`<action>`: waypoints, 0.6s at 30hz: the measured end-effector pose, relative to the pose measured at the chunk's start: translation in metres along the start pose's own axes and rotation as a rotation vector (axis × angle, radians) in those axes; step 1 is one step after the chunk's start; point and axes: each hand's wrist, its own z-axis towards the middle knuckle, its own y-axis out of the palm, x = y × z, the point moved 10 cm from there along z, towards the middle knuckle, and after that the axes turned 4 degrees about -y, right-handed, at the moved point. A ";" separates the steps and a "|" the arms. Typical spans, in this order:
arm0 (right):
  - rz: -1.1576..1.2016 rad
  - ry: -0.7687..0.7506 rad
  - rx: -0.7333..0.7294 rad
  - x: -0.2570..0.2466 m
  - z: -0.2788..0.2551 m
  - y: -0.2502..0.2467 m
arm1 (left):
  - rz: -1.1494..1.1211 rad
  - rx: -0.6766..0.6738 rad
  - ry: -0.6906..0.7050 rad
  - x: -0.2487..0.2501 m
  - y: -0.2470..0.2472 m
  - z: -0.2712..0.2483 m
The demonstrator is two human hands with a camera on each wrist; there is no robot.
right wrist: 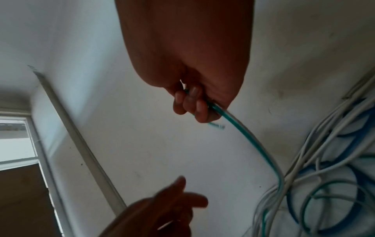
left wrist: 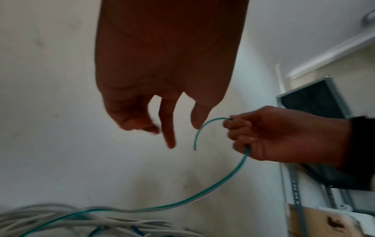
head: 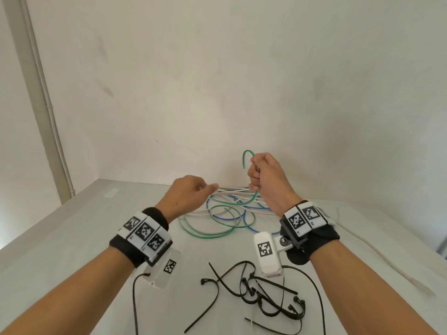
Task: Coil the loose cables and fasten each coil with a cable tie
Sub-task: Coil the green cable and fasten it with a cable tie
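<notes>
My right hand (head: 264, 176) grips the green cable (head: 245, 204) above the cable tangle (head: 232, 213); my left hand (head: 191, 192), fingers relaxed and holding nothing, hovers beside it.

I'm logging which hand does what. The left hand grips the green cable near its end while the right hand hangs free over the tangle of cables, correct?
The hands are swapped. The right hand grips the green cable near its end, and the left hand hangs free, holding nothing, over the tangle of cables. The head view shows it; the left wrist view confirms it.
</notes>
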 end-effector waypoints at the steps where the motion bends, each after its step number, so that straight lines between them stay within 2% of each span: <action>1: 0.060 0.009 -0.019 0.000 -0.001 0.006 | -0.189 -0.077 -0.057 0.002 0.011 -0.004; 4: 0.278 0.048 -0.098 0.000 -0.007 0.025 | -0.615 -0.416 -0.372 0.003 0.059 -0.024; 5: 0.336 0.056 -0.124 -0.001 -0.010 0.031 | -0.723 -0.487 -0.445 0.004 0.070 -0.031; 7: 0.416 0.065 -0.160 -0.004 -0.016 0.037 | -0.913 -0.541 -0.515 0.005 0.082 -0.036; 9: 0.449 0.071 -0.170 -0.007 -0.020 0.038 | -1.123 -0.502 -0.502 0.008 0.083 -0.030; 11: 0.423 0.088 -0.132 -0.005 -0.021 0.029 | -1.310 -0.392 -0.453 0.008 0.073 -0.019; 12: 0.378 0.096 -0.093 -0.002 -0.021 0.022 | -1.331 -0.330 -0.423 0.006 0.065 -0.014; 13: 0.316 0.100 -0.047 0.003 -0.020 0.014 | -1.304 -0.279 -0.382 0.004 0.057 -0.009; 15: 0.178 0.108 0.014 0.013 -0.020 0.002 | -1.106 -0.165 -0.269 0.005 0.038 -0.004; 18: 0.035 0.144 0.017 0.029 -0.023 0.001 | -0.765 0.061 -0.102 0.013 0.010 -0.001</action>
